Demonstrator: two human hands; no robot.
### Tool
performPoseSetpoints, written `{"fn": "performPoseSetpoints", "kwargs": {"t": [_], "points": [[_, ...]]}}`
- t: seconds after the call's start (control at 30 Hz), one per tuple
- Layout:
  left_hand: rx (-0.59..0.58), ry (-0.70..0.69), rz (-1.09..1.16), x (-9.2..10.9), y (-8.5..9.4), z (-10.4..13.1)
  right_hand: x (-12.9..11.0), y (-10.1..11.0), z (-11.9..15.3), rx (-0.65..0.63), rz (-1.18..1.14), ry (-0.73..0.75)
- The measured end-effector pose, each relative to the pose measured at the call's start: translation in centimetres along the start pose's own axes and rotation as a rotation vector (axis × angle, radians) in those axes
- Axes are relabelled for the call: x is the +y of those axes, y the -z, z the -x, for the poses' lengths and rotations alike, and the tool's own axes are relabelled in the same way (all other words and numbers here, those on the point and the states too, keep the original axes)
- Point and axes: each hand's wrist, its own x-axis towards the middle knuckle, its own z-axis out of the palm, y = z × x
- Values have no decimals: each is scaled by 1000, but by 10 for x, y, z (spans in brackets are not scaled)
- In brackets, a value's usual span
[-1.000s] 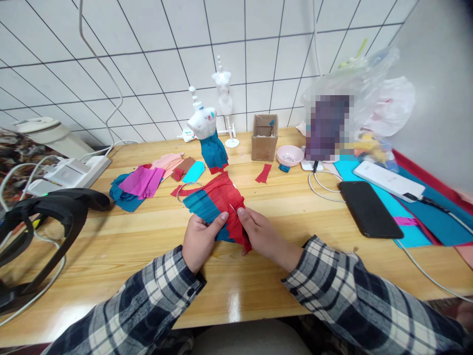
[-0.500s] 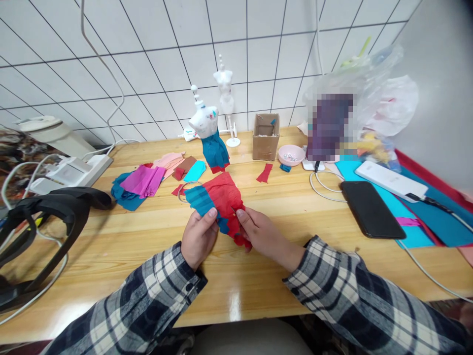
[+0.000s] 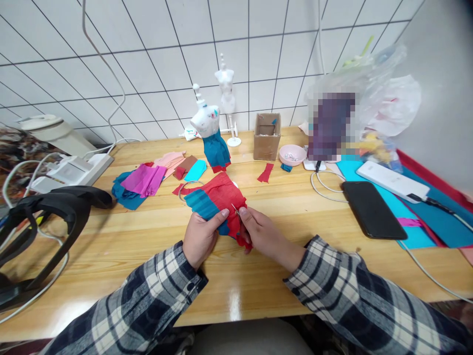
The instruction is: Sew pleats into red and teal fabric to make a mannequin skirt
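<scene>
My left hand pinches a piece of red and blue crepe paper, its thumb lying on top near the seam between the colours. At the paper's right edge, my right hand is closed on a thin metal pin, whose point lies over the red part. The lower right edge of the paper is ruffled. Past the paper's left corner lies a metal ring, partly covered. Behind stands a small white dress form wrapped in blue paper with a red hem.
A second white mannequin stands by the tiled wall, near a cardboard box and a pink bowl. Paper scraps lie left. A black headset frame is at far left; a phone and cables lie right.
My left thumb has slid right, onto the red part of the paper. More of the pin shows now beyond my right fingertips. The view has shifted slightly.
</scene>
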Motion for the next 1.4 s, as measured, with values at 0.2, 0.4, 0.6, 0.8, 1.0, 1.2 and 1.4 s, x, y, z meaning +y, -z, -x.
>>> {"fn": "performPoseSetpoints", "kwargs": {"t": [0.2,0.4,0.6,0.8,1.0,1.2,1.4], "points": [[-10,10,-63,-3,3,2,-3,2,-1,57,114,135],[-13,39,-95,-3,4,4,-3,1,0,57,86,104],[-22,38,-104,-4,5,3,-3,1,1,54,81,58],[-17,22,14,0,-1,5,-5,2,0,76,162,124],[54,-33,-26,2,-2,0,-2,1,1,8,74,13],[45,-15,-52,1,-1,1,-4,1,1,81,166,135],[64,24,-54,1,-2,2,-3,0,2,27,30,25]]}}
